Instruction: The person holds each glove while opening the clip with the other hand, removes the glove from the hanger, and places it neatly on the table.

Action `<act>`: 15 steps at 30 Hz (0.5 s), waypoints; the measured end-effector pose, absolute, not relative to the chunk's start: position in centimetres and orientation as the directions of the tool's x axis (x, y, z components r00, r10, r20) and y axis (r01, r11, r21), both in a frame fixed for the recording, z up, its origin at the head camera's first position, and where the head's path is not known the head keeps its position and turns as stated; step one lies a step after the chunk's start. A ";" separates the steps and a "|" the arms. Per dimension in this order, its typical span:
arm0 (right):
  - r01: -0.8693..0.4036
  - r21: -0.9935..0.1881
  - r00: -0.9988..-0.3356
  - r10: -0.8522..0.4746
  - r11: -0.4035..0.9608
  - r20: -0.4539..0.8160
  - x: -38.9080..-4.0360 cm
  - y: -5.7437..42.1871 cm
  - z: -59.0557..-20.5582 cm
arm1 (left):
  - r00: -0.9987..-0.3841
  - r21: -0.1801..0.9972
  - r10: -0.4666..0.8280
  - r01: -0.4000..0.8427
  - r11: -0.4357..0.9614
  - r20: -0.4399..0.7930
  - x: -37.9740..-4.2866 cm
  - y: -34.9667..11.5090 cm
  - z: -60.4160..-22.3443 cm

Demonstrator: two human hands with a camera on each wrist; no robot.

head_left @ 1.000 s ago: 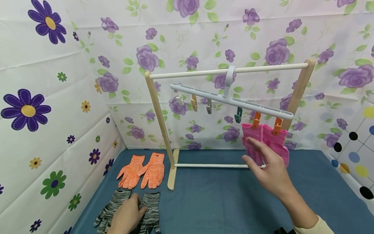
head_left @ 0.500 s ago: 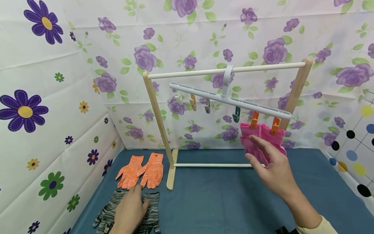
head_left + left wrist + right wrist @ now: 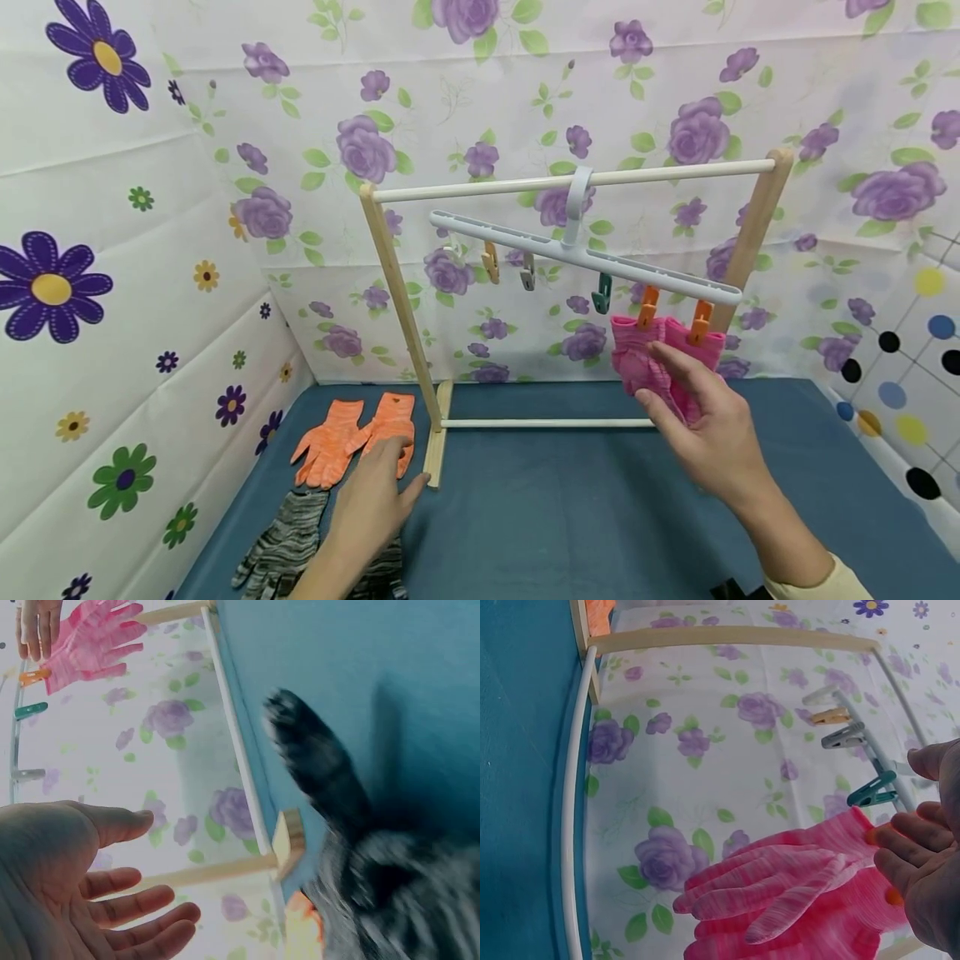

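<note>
My left hand (image 3: pixel 375 504) hovers over the black-and-grey knit gloves (image 3: pixel 288 537), fingertips near the flat orange gloves (image 3: pixel 326 450). The left wrist view has its fingers loosely spread with nothing in them, and part of a striped glove (image 3: pixel 420 900) at the lower right. A pair of pink gloves (image 3: pixel 637 362) hangs by orange clips (image 3: pixel 701 321) from the right end of a tilted clip hanger (image 3: pixel 637 268). In front of them is my right hand (image 3: pixel 712 437), its fingers relaxed and holding nothing. Whether it touches them I cannot tell.
A rack with a white top rail (image 3: pixel 480 190) and wooden posts (image 3: pixel 401 300) bears the hanger. More clips, including a green clip (image 3: pixel 602 293) and a yellow clip (image 3: pixel 491 262), hang along it. Blue cloth (image 3: pixel 540 508) covers the table; a flowered sheet (image 3: pixel 465 100) stands behind.
My left hand has moved up and to the right, from the black-and-grey gloves toward the orange ones. The right hand stays by the pink gloves. The head view has shifted slightly.
</note>
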State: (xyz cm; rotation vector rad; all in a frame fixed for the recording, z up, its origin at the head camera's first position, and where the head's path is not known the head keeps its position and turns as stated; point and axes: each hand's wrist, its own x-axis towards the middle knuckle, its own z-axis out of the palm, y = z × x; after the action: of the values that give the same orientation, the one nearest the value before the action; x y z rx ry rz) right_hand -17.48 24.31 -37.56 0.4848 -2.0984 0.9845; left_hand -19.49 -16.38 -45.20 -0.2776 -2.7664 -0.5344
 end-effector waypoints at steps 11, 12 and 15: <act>-0.595 -0.507 -0.645 0.005 0.623 0.764 -17.2 24.5 -36.9 | -0.892 0.383 0.202 0.366 0.848 0.405 -20.6 -12.8 -43.9; -0.597 -0.505 -0.642 0.007 0.623 0.767 -17.2 24.5 -36.8 | -0.892 0.397 0.207 0.373 0.838 0.402 -20.7 -12.5 -43.8; -0.602 -0.500 -0.636 0.005 0.622 0.772 -17.1 24.6 -36.8 | -0.890 0.419 0.225 0.394 0.818 0.397 -21.1 -11.5 -43.3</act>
State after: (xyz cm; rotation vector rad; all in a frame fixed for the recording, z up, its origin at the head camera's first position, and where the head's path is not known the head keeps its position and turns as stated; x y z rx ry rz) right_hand -17.14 24.65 -36.80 0.4667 -2.0734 1.0034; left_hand -21.06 -11.47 -43.30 -0.4694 -2.6718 -0.7188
